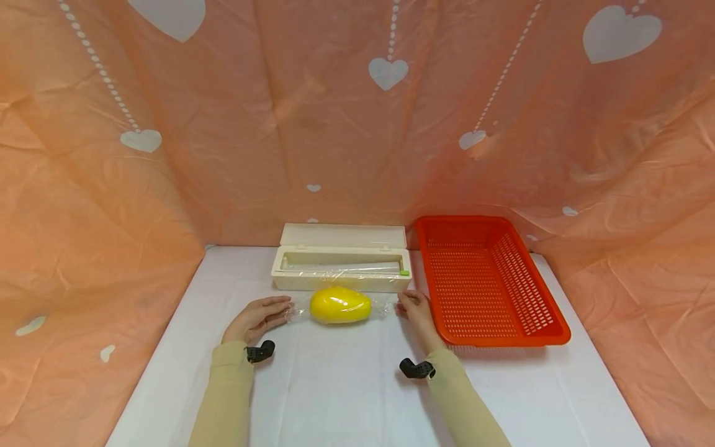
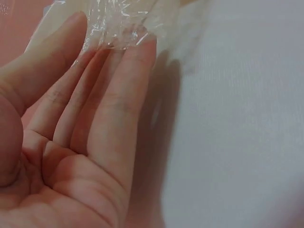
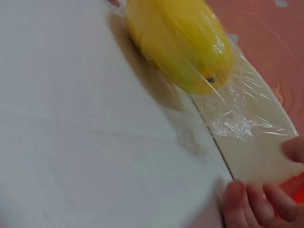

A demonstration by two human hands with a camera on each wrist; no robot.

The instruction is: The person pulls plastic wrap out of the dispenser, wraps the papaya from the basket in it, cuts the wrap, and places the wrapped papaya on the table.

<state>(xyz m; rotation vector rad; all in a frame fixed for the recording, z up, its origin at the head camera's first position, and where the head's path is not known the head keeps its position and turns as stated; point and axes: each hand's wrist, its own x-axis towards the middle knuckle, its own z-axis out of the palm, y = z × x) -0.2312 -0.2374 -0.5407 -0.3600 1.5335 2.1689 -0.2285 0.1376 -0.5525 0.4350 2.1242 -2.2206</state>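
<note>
A yellow mango [image 1: 340,305], wrapped in clear plastic film, is at the middle of the white table, with loose film ends sticking out on both sides. My left hand [image 1: 259,318] is by the left end; in the left wrist view its straight fingers [image 2: 116,104] lie at the crinkled film [image 2: 118,23], the thumb apart from them. On the other side, my right hand [image 1: 416,310] holds nothing. Its thumb and loosely bent fingers [image 3: 233,202] are spread apart, a short gap from the crinkled film end [image 3: 235,124] in the right wrist view. The mango's dark stem spot faces that hand.
Just behind the mango stands a cream cling film box [image 1: 342,283], its lid up, with a film roll [image 1: 363,267] inside. A red perforated basket [image 1: 438,298] stands close to the right forearm. Peach curtain [image 1: 335,124] with hearts borders the white table [image 1: 335,397].
</note>
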